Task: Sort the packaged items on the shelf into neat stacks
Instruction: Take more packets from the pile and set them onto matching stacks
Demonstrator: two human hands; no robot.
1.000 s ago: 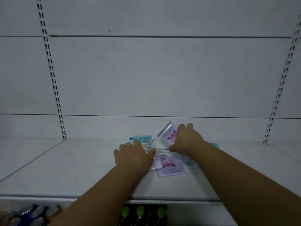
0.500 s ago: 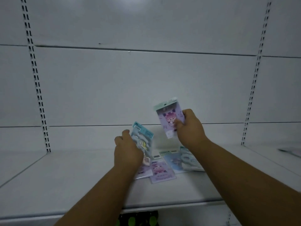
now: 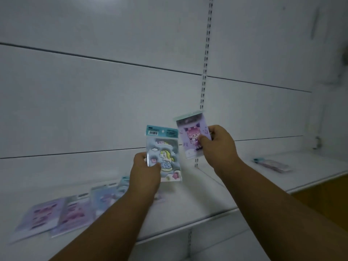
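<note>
My left hand (image 3: 146,173) grips a blue-topped sticker pack with a unicorn (image 3: 163,147), held upright above the white shelf (image 3: 197,196). My right hand (image 3: 218,146) pinches a purple pack showing a pink-haired girl (image 3: 190,134), also upright, just right of the unicorn pack. Several more purple and blue packs (image 3: 62,213) lie flat and overlapping on the shelf at the lower left, partly hidden by my left forearm.
Another pack (image 3: 271,163) lies on the neighbouring shelf section at the right. A slotted upright rail (image 3: 206,53) divides the white back panel. An orange surface (image 3: 323,196) shows below the right shelf edge.
Both hands lifted a pack each off the shelf and raised them. The view swung right, so the remaining packs now sit at the lower left.
</note>
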